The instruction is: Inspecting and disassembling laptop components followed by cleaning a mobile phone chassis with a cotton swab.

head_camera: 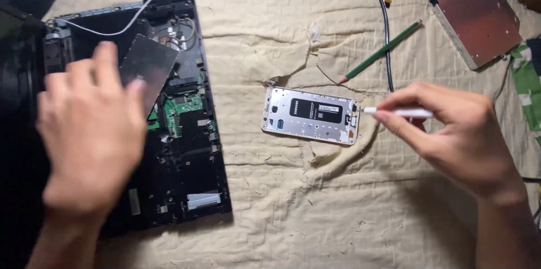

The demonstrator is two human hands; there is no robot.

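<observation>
- Cream, wrinkled cloth (315,212) spread over the counter: soft and creased, so likely to let anything pressed on it rock or slide; a small screw dropped here would probably vanish into a fold.
- Black opened laptop chassis (186,150) with green circuit board (181,108) exposed, lying at the left: bare board at risk from a careless knock or a snagged loose white wire (132,18).
- Left hand (90,134), blurred, fingers spread flat and holding nothing that shows, hovering over the chassis beside a grey metal plate (147,63): could brush the plate against the board.
- Reddish-brown flat metal drive (478,18) at the far right corner, well apart: little danger, though close to the cloth's edge.
- White opened phone with black battery (310,114) at the centre, back off: sitting on a ridge of cloth, likely to shift under a push.
- Right hand (451,128), closed in a pinch on a thin white tool (397,112) whose tip sits just at the phone's right end: a slip could gouge the battery or small parts.
- Green pencil (383,50) and black cable (384,21) above: apt to roll or catch a sleeve.
</observation>
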